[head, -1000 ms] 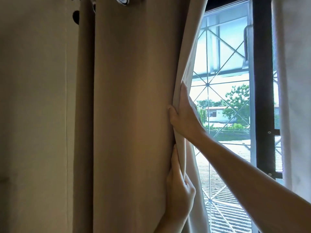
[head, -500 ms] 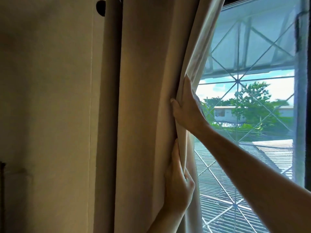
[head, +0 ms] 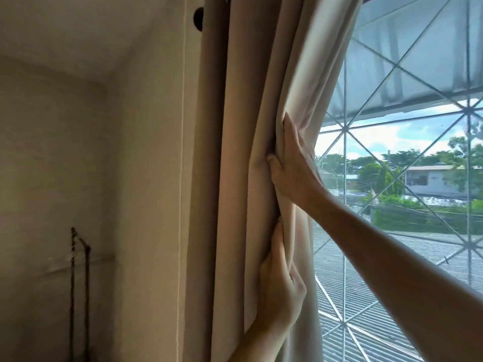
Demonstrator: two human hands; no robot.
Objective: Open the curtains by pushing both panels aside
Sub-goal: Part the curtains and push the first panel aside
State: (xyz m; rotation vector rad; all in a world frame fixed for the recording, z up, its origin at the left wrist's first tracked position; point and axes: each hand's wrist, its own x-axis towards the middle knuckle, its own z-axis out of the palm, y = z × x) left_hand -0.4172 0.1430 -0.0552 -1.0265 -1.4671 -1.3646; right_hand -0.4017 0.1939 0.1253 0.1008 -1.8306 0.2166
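The beige left curtain panel [head: 243, 158] hangs bunched in vertical folds against the left side of the window. My right hand [head: 292, 168] grips its inner edge from the window side, thumb on the room side and fingers wrapped into the fold. My left hand [head: 281, 286] holds the same edge lower down, fingers curled around the fabric. The other curtain panel is out of view.
The window [head: 407, 178] with a white diagonal grille fills the right half; a metal roof, trees and a building lie outside. The cream wall [head: 146, 205] and room corner stand at left. A black curtain rod end [head: 198, 18] shows near the top.
The panel has been pushed further left and bunched tighter, and more window is uncovered. My view has swung left, so the right panel and dark window frame have left the picture.
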